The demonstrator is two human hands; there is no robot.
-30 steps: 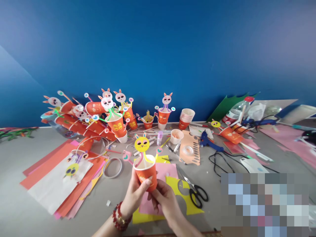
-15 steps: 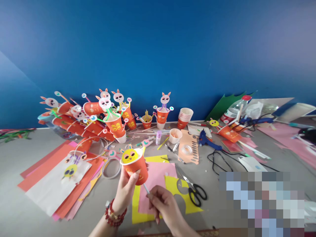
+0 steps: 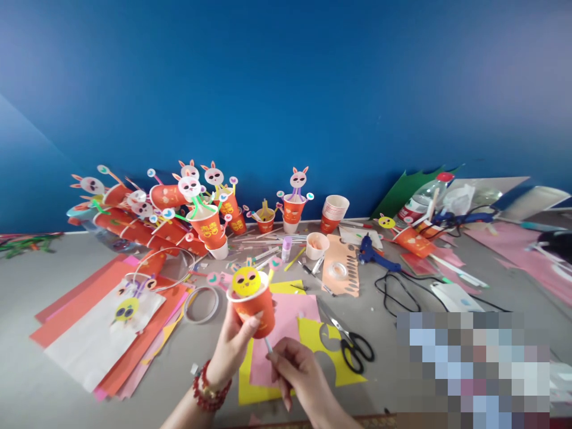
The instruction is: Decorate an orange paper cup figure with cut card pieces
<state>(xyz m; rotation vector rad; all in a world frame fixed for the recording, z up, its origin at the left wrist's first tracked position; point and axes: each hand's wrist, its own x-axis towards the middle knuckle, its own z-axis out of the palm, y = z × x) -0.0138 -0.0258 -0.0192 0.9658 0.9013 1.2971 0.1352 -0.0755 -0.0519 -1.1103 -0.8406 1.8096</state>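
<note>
My left hand [image 3: 236, 342] is wrapped round a red paper cup [image 3: 257, 310] tilted over the table. At the cup's mouth shows a yellow paper rabbit face [image 3: 246, 281], with a pink paper disc on either side. A pale thin stick [image 3: 268, 344] comes out below the cup's base, and my right hand [image 3: 295, 363] pinches its lower end. Under both hands lie a pink paper sheet [image 3: 286, 322] and yellow paper with round cut-outs [image 3: 313, 333]. Black-handled scissors [image 3: 353, 345] rest to the right of my right hand.
Finished rabbit cups [image 3: 208, 229] crowd the back left. A tape roll [image 3: 201, 304] and coloured sheets [image 3: 102, 333] lie at left. Behind stand stacked cups [image 3: 335, 211] and a glue stick [image 3: 286, 249]. At right are a blue glue gun [image 3: 378, 256], its cord and a bottle [image 3: 424, 196].
The cup in my left hand has shifted slightly right and down, and its rabbit face now turns more toward me. My right hand keeps its pinch on the stick, almost unmoved.
</note>
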